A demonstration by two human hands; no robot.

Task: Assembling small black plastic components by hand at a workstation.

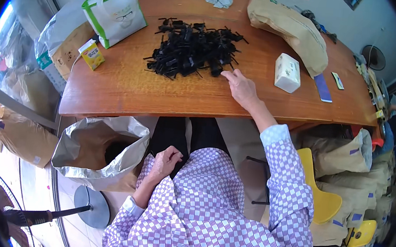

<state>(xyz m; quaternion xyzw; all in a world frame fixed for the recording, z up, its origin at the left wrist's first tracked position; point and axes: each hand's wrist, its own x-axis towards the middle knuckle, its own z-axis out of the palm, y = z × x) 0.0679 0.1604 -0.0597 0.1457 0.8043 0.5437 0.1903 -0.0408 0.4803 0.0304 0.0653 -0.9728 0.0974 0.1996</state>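
Observation:
A heap of small black plastic parts [186, 50] with thin pins sticking out lies on the wooden table in front of me. At its right front edge, my right hand [242, 90] has thumb and forefinger drawn together on one black part. Over my lap rests my left hand [167, 162], its fingers curled inward; whatever it may hold is hidden. Beside my left leg stands a large paper sack [86, 155] with a silvery lining, its mouth wide, and something dark lies inside.
Around the heap on the table [129, 92] are a white-and-green bag [118, 14], a yellow carton [91, 55], a white tissue pack [287, 74], a crumpled cloth [218, 0] and a brown paper sack [290, 29]. A fan [9, 217] stands lower left; a yellow chair [320, 199] is at right.

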